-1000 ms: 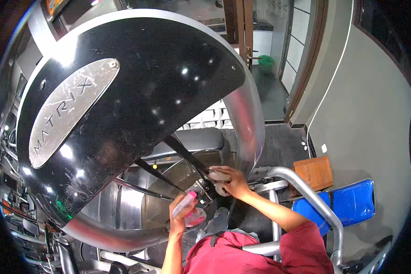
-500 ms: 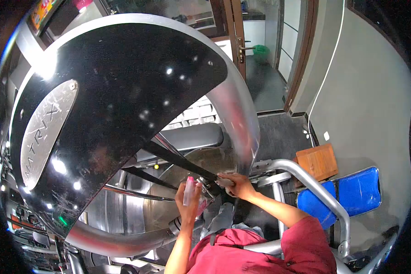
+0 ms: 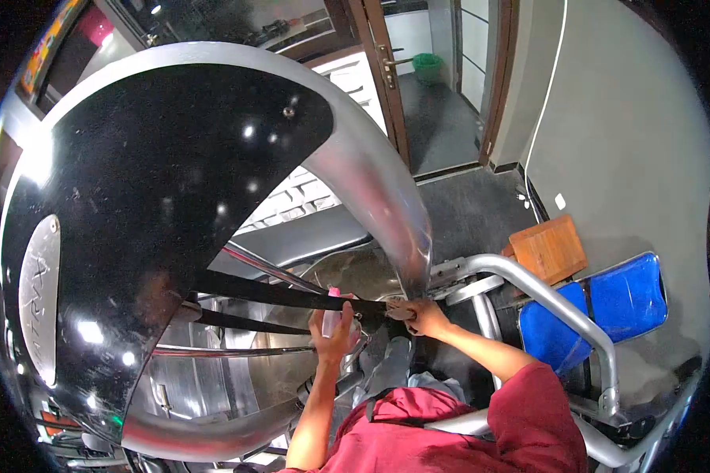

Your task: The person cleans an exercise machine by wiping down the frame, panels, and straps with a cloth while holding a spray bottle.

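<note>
My left hand [image 3: 328, 340] is wrapped round a small clear plastic bottle [image 3: 338, 322] with a pink top, held upright beside the black belts of a gym machine. My right hand [image 3: 429, 318] is closed on a folded greyish cloth [image 3: 400, 310], which is against the end of the upper black belt [image 3: 276, 290]. Below it runs a second black belt [image 3: 252, 322]. Chrome guide rods [image 3: 237, 351] lie close to the belts. The large black machine shroud [image 3: 173, 173], with a silver name plate, fills the left side.
A curved silver frame tube [image 3: 371, 181] arches beyond my hands. Another bent grey tube [image 3: 540, 296] stands at my right. Further right are blue seats [image 3: 627, 296] and a wooden box [image 3: 548, 251] by the grey wall. A brown-framed door [image 3: 383, 79] stands ahead.
The view has shifted, and the shroud sits lower and further left in it. My right hand with the cloth stays at the belt's end; my left hand still holds the bottle, now nearer the belt.
</note>
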The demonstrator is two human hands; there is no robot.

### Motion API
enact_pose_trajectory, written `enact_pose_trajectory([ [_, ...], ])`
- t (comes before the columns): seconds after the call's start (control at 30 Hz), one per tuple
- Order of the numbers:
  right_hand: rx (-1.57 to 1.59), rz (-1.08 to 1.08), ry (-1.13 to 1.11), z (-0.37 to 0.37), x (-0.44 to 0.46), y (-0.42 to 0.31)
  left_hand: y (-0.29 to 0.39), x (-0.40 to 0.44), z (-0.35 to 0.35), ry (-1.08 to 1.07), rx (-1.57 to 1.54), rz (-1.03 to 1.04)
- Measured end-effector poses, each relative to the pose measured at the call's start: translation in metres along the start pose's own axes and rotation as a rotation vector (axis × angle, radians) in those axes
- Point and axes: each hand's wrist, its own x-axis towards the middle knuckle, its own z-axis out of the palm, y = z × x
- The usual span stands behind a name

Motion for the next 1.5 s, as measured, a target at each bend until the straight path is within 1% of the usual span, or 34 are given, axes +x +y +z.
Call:
enact_pose_trajectory([
  [0.07,0.032,0.137,-0.112,-0.009,0.005,-0.028,-0.001,-0.004,0.004,-0.079,0.022,0.030],
  [0.13,0.042,-0.152,0.121,0.008,0.008,-0.045,0.017,-0.012,0.016,0.082,-0.197,-0.270],
  [0.17,0.056,-0.223,0.197,0.017,0.012,-0.052,-0.006,-0.015,0.014,0.080,-0.194,-0.274],
  [0.2,0.071,-0.293,0.273,0.022,0.013,-0.055,-0.046,-0.020,0.010,0.112,-0.174,-0.180],
  [0.23,0.076,-0.287,0.274,0.023,0.011,-0.054,-0.049,-0.019,0.010,0.144,-0.152,-0.087],
  [0.27,0.096,-0.205,0.198,0.021,0.006,-0.050,-0.051,-0.022,0.008,0.141,-0.149,-0.093],
  [0.3,0.115,-0.124,0.118,0.018,0.001,-0.046,-0.016,-0.017,0.014,0.091,-0.214,-0.113],
  [0.33,0.115,-0.121,0.114,0.017,-0.003,-0.036,-0.007,-0.014,0.016,0.067,-0.247,-0.124],
  [0.37,0.064,-0.010,0.065,0.018,-0.008,-0.022,0.002,-0.011,0.017,0.045,-0.281,-0.135],
  [0.4,0.014,0.101,0.017,0.021,-0.012,-0.006,0.002,-0.009,0.015,-0.007,-0.144,-0.132],
  [0.43,0.015,0.104,0.016,0.027,-0.016,0.019,0.001,-0.008,0.013,-0.061,-0.008,-0.129],
  [0.47,-0.027,0.045,0.068,0.034,-0.019,0.048,-0.005,-0.008,0.014,-0.064,-0.009,-0.131],
  [0.53,-0.073,-0.012,0.122,0.033,-0.018,0.054,-0.017,-0.009,0.020,-0.053,-0.322,-0.194],
  [0.57,0.004,0.201,0.027,0.035,-0.015,0.056,-0.022,-0.011,0.023,-0.049,-0.427,-0.216],
  [0.6,0.084,0.414,-0.068,0.032,-0.007,0.041,-0.023,-0.012,0.025,-0.024,-0.333,-0.205],
  [0.67,0.420,0.668,-0.094,0.019,0.002,-0.008,-0.021,-0.014,0.028,-0.007,-0.232,-0.197],
  [0.7,0.294,0.304,0.093,0.034,0.002,0.005,-0.016,-0.015,0.029,0.007,-0.229,-0.163],
  [0.77,0.009,-0.169,0.306,0.059,-0.001,0.026,-0.012,-0.016,0.030,0.019,-0.222,-0.133],
  [0.8,0.014,-0.165,0.306,0.052,-0.003,0.020,-0.011,-0.015,0.028,-0.017,-0.228,-0.164],
  [0.83,0.150,-0.112,0.200,0.035,-0.006,0.001,-0.011,-0.016,0.027,-0.053,-0.233,-0.196],
  [0.87,0.118,-0.171,0.244,0.032,-0.010,0.004,-0.014,-0.020,0.024,-0.054,-0.226,-0.202],
  [0.93,0.045,-0.284,0.338,0.027,-0.017,0.010,-0.025,-0.026,0.021,-0.044,-0.125,-0.332],
  [0.97,0.080,0.032,0.193,0.042,-0.021,0.045,-0.029,-0.028,0.020,-0.039,-0.090,-0.377],
  [1.0,0.055,0.216,0.125,0.059,-0.024,0.086,-0.033,-0.028,0.021,-0.070,-0.171,-0.316],
  [1.03,0.019,0.397,0.045,0.076,-0.027,0.127,-0.036,-0.028,0.021,-0.087,-0.210,-0.286],
  [1.07,-0.076,0.447,0.046,0.090,-0.028,0.160,-0.039,-0.028,0.021,-0.104,-0.249,-0.256],
  [1.1,-0.410,0.314,0.155,0.091,-0.026,0.159,-0.037,-0.026,0.019,-0.127,-0.221,-0.278],
  [1.2,-0.474,0.324,0.127,0.093,-0.023,0.144,-0.028,-0.023,0.025,-0.139,-0.225,-0.258],
  [1.27,-0.383,0.144,0.184,0.037,-0.018,0.048,-0.024,-0.023,0.028,-0.128,-0.263,-0.227],
  [1.3,-0.098,0.328,0.123,0.019,-0.013,0.015,-0.025,-0.025,0.028,-0.062,-0.270,-0.264],
  [1.37,0.103,0.232,0.215,0.046,-0.025,0.035,-0.029,-0.029,0.026,-0.002,-0.275,-0.313],
  [1.4,0.105,0.239,0.218,0.046,-0.028,0.034,-0.031,-0.028,0.026,-0.021,-0.247,-0.276],
  [1.47,0.177,0.123,0.280,0.047,-0.032,0.032,-0.036,-0.029,0.024,-0.042,-0.216,-0.241],
  [1.5,0.145,0.021,0.287,0.058,-0.032,0.059,-0.033,-0.028,0.026,-0.039,-0.200,-0.234],
])
